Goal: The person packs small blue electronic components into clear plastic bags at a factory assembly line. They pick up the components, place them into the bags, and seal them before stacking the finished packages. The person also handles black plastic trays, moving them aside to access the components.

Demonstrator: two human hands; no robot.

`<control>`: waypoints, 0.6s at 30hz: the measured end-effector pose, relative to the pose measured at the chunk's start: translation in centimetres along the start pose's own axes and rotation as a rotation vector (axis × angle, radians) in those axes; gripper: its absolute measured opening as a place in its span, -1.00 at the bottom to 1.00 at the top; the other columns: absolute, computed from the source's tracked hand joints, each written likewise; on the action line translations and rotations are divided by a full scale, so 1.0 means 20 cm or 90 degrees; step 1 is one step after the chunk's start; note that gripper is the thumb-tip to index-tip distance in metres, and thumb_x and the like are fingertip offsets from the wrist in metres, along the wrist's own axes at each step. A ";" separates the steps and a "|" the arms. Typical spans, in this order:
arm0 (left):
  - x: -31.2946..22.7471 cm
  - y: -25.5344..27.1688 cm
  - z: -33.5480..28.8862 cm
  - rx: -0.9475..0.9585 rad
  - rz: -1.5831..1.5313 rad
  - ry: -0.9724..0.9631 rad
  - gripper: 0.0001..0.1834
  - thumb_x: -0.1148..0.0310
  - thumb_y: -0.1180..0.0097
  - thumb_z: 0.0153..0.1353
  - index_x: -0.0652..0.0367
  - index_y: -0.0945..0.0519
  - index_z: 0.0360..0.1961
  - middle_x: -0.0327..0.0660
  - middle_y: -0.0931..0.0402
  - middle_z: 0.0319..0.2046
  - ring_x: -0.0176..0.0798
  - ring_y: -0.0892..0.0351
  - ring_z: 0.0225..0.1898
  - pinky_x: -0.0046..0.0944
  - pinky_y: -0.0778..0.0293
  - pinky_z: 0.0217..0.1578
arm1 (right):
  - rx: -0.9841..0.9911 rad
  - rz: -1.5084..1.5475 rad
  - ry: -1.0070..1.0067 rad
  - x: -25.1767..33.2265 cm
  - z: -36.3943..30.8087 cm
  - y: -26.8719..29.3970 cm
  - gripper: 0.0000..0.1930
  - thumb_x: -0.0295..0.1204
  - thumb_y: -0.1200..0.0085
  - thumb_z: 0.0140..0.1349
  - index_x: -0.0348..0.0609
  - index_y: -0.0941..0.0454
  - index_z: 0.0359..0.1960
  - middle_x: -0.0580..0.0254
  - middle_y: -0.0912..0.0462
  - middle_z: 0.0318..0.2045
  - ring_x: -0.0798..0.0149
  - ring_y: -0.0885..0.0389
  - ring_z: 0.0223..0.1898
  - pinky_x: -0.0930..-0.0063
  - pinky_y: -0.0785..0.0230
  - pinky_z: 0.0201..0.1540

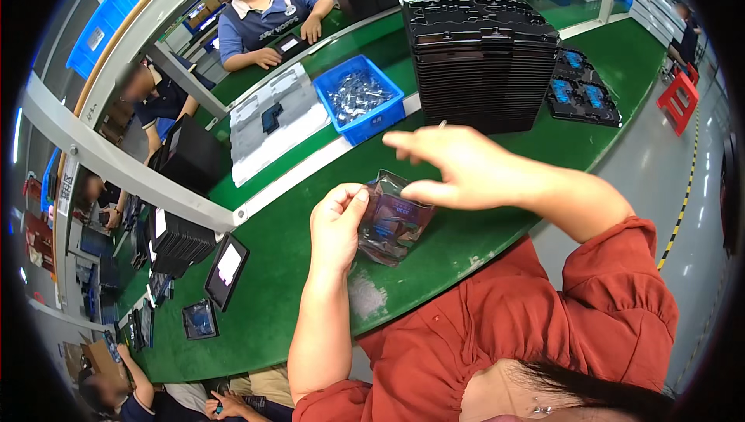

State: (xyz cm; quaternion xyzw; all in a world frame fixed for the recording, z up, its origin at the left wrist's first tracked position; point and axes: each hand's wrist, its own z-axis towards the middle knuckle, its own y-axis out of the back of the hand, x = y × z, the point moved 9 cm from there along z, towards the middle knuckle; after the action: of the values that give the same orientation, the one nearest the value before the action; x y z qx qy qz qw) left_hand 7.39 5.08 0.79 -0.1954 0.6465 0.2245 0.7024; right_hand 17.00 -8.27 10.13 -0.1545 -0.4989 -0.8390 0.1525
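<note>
My left hand (334, 224) pinches the upper left edge of a shiny, see-through dark bag (392, 228) between thumb and fingers. Inside the bag shows a flat item with blue and purple parts; its exact kind is hard to make out. The bag hangs just over the green table (287, 267), close to its near edge. Above the bag's upper right side, my right hand (466, 162) is open, its fingers stretched to the left and its thumb beside the bag. Nothing shows in its grasp.
A tall stack of black trays (481, 72) stands beyond my right hand, with trays of blue parts (582, 88) beside it. A blue bin (361, 128) of small clear pieces sits behind a white frame bar (310, 162). Black trays (225, 270) lie left. Co-workers sit across and left.
</note>
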 end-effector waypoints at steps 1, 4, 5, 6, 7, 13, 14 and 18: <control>-0.04 0.02 0.00 -0.009 0.048 -0.012 -0.87 0.41 -0.07 0.22 0.21 -0.59 -0.26 -0.24 -0.58 -0.50 -0.43 -0.50 -0.47 -0.43 -0.41 -0.37 | 0.043 0.075 -0.062 -0.02 0.02 -0.08 -0.40 -0.29 -0.18 0.03 -0.31 -0.36 0.12 -0.04 -0.62 -0.28 0.09 -0.61 -0.25 0.28 -0.43 -0.17; -0.10 0.05 -0.02 0.021 0.282 0.020 -0.86 0.43 -0.08 0.19 0.28 -0.56 -0.27 -0.26 -0.55 -0.56 -0.45 -0.48 -0.51 -0.43 -0.40 -0.43 | 0.077 0.302 -0.165 -0.14 0.07 -0.30 -0.78 -0.43 -0.12 0.10 -0.34 -0.57 -0.28 0.14 -0.62 -0.55 0.25 -0.58 -0.53 0.39 -0.42 -0.38; -0.14 0.05 -0.02 0.039 0.374 0.034 -0.85 0.44 -0.09 0.18 0.30 -0.56 -0.27 -0.27 -0.54 -0.58 -0.46 -0.47 -0.52 -0.44 -0.39 -0.45 | 0.080 0.362 -0.180 -0.19 0.08 -0.36 -0.83 -0.44 -0.11 0.12 -0.33 -0.59 -0.35 0.18 -0.61 -0.58 0.33 -0.56 -0.55 0.45 -0.40 -0.41; -0.18 0.04 -0.03 0.064 0.410 0.025 -0.83 0.44 -0.09 0.17 0.32 -0.54 -0.26 -0.28 -0.52 -0.61 -0.48 -0.45 -0.55 -0.44 -0.37 -0.49 | 0.142 0.558 -0.333 -0.23 0.06 -0.47 -0.88 -0.47 -0.08 0.15 -0.29 -0.58 -0.43 0.29 -0.56 -0.62 0.48 -0.48 -0.59 0.56 -0.33 -0.50; -0.14 0.05 -0.02 0.086 0.356 0.055 -0.83 0.45 -0.09 0.17 0.32 -0.53 -0.24 -0.29 -0.52 -0.61 -0.49 -0.44 -0.56 -0.44 -0.36 -0.50 | 0.137 0.622 -0.346 -0.24 0.06 -0.51 -0.90 -0.49 -0.08 0.16 -0.26 -0.57 -0.45 0.33 -0.56 -0.60 0.50 -0.47 -0.57 0.60 -0.33 -0.47; 0.13 0.07 -0.04 0.221 0.006 0.227 -0.57 0.52 -0.08 0.14 0.21 -0.39 0.08 -0.30 -0.56 -0.41 -0.49 -0.48 -0.42 -0.49 -0.37 -0.35 | 0.046 0.805 -0.420 -0.47 0.04 -0.69 -0.87 -0.47 -0.06 0.20 -0.22 -0.53 -0.49 0.34 -0.57 -0.51 0.52 -0.48 -0.51 0.65 -0.36 -0.41; 0.12 0.07 -0.03 0.208 -0.033 0.209 -0.57 0.53 -0.08 0.13 0.22 -0.40 0.08 -0.30 -0.55 -0.41 -0.49 -0.48 -0.42 -0.48 -0.39 -0.36 | 0.021 0.843 -0.436 -0.52 0.03 -0.70 -0.88 -0.46 -0.06 0.22 -0.22 -0.52 -0.46 0.33 -0.58 -0.49 0.51 -0.49 -0.50 0.63 -0.40 -0.39; 0.10 0.15 -0.01 0.171 0.091 0.160 -0.57 0.52 -0.13 0.10 0.26 -0.45 0.05 -0.27 -0.56 -0.40 -0.46 -0.50 -0.38 -0.44 -0.43 -0.30 | -0.014 0.759 -0.397 -0.48 0.05 -0.61 -0.84 -0.47 0.00 0.25 -0.18 -0.49 -0.51 0.41 -0.48 -0.62 0.57 -0.34 -0.63 0.67 -0.20 -0.57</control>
State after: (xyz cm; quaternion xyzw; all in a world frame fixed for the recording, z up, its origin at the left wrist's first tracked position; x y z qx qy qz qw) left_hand 5.59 7.52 -1.17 -0.0801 0.7657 0.1592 0.6180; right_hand 20.74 -0.84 -2.92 -0.6400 -0.3403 -0.5328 0.4369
